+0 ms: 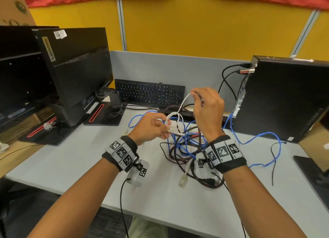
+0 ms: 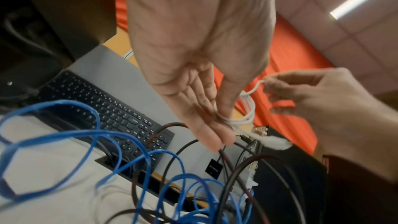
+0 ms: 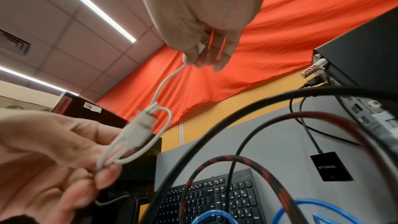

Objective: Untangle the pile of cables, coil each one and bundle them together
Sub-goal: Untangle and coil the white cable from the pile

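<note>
A thin white cable [image 1: 173, 117] is wound into a small coil above the desk. My left hand [image 1: 153, 126] pinches the coil between thumb and fingers [image 2: 224, 108]. My right hand [image 1: 207, 109] is raised higher and pinches the cable's free end with its white plug [image 3: 202, 44]. The strand [image 3: 163, 84] runs taut from there down to the coil [image 3: 137, 135]. Below the hands lies the tangle: a blue cable [image 1: 185, 145], a red-and-black braided cable [image 1: 199, 141] and thin black cables [image 1: 165, 148]. A loose white plug [image 1: 183, 181] lies at the tangle's near edge.
A black keyboard [image 1: 149, 92] leans against the grey divider [image 1: 178, 68]. A black computer case [image 1: 284, 99] stands at the right with cables plugged in, and the blue cable [image 1: 256, 139] trails toward it. Monitors [image 1: 76, 74] on stands fill the left.
</note>
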`<action>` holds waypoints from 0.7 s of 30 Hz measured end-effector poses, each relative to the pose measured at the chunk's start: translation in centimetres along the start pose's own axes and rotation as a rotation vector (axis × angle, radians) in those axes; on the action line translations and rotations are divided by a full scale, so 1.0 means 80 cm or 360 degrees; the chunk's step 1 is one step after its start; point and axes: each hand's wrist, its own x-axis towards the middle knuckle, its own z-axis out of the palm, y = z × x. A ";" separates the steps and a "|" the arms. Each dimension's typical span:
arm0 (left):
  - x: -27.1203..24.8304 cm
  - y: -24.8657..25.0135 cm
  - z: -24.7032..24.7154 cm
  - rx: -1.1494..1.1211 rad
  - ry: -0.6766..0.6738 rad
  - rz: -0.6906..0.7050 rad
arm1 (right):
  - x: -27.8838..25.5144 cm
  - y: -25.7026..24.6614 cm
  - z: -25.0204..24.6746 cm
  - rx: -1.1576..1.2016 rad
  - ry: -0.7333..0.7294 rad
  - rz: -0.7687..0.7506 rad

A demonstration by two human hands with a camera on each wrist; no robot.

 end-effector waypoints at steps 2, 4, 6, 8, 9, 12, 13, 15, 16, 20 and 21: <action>-0.002 -0.001 0.000 -0.0143 0.0052 0.0016 | 0.000 0.008 -0.004 -0.0108 0.0029 0.0084; -0.003 -0.002 -0.001 -0.0318 0.0156 0.0017 | -0.003 0.016 -0.006 -0.0295 -0.0056 0.0207; -0.002 -0.003 0.000 -0.0514 0.0213 0.0016 | -0.009 0.021 -0.004 -0.0447 -0.0232 0.0263; -0.002 -0.004 0.003 -0.0662 0.0207 0.0022 | -0.014 0.025 -0.001 -0.0445 -0.0411 0.0296; -0.001 -0.004 0.004 -0.0710 0.0194 0.0020 | -0.015 0.026 0.000 -0.0400 -0.0487 0.0321; -0.002 -0.006 0.006 -0.0801 0.0152 0.0017 | -0.011 0.028 0.000 -0.0272 -0.0650 0.0368; -0.002 -0.007 0.007 -0.0834 0.0147 0.0019 | -0.010 0.027 0.000 -0.0226 -0.0716 0.0385; -0.003 -0.008 0.007 -0.0906 0.0147 0.0021 | -0.009 0.022 0.002 -0.0045 -0.0832 0.0462; -0.004 -0.008 0.009 -0.0932 0.0143 0.0018 | -0.011 0.020 0.003 0.0124 -0.0859 0.0557; -0.005 -0.005 0.020 -0.0845 0.0173 0.0011 | -0.024 0.008 0.006 0.1047 -0.0791 0.1083; -0.006 -0.004 0.022 -0.0797 0.0184 0.0011 | -0.028 0.006 0.007 0.1160 -0.0748 0.1138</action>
